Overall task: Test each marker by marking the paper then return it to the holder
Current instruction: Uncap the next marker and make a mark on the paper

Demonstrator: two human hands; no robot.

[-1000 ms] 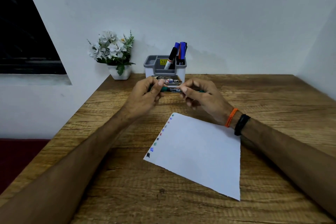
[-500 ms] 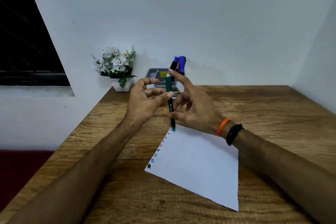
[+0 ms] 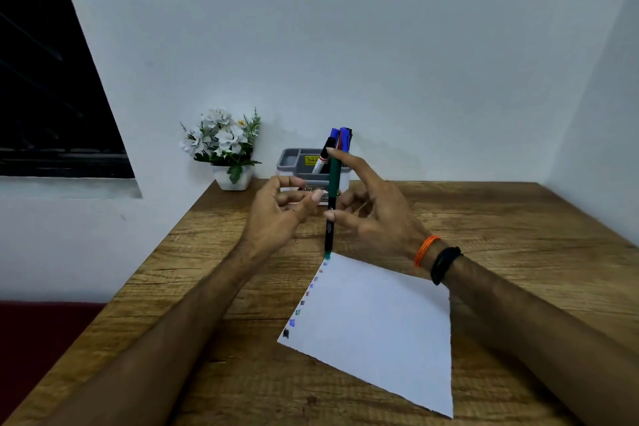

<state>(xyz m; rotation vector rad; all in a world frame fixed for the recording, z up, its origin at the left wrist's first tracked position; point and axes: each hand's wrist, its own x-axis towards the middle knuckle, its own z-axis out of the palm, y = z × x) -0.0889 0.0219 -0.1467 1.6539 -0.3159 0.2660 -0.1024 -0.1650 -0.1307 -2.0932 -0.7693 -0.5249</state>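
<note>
My right hand pinches a green marker and holds it upright, with the index finger stretched to its top end. The marker's green tip touches the far corner of the white paper, at the head of a row of small coloured test marks along the paper's left edge. Just left of the marker, my left hand hovers with loosely curved fingers, and I see nothing held in it. Behind both hands stands the grey holder with several markers upright in it.
The wooden table meets the white wall at the back. A white pot of white flowers stands left of the holder. A small printed box in front of the holder is mostly hidden by my hands. A dark window fills the far left.
The marker went from lying level between both hands to standing upright in my right hand, tip down on the paper's corner. My left hand let go of it and stays beside it.
</note>
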